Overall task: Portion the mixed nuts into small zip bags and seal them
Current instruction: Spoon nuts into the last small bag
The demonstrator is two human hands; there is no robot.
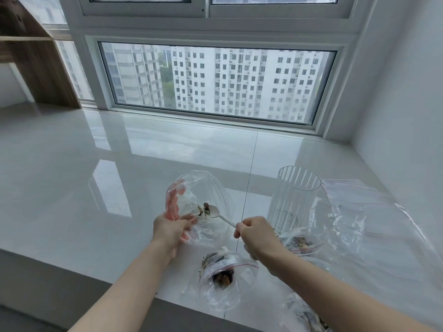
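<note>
Nuts on the spoon, over the open bag

Left hand (171, 230) grips the mouth of a clear zip bag (203, 207), holding it open above the white worktop (96, 176). Right hand (255, 233) has its grip closed on the handle of a white spoon (217, 213), whose bowl sits inside the bag's mouth with a few nuts (204, 209) on it. Just beside the right hand stands a ribbed clear jar (293, 195), upright. A second bag (223, 274) with nuts lies near the worktop's front edge; a third bag (303, 240) with nuts lies at the jar's base. Empty bags (374, 219) lie flat to the right
</note>
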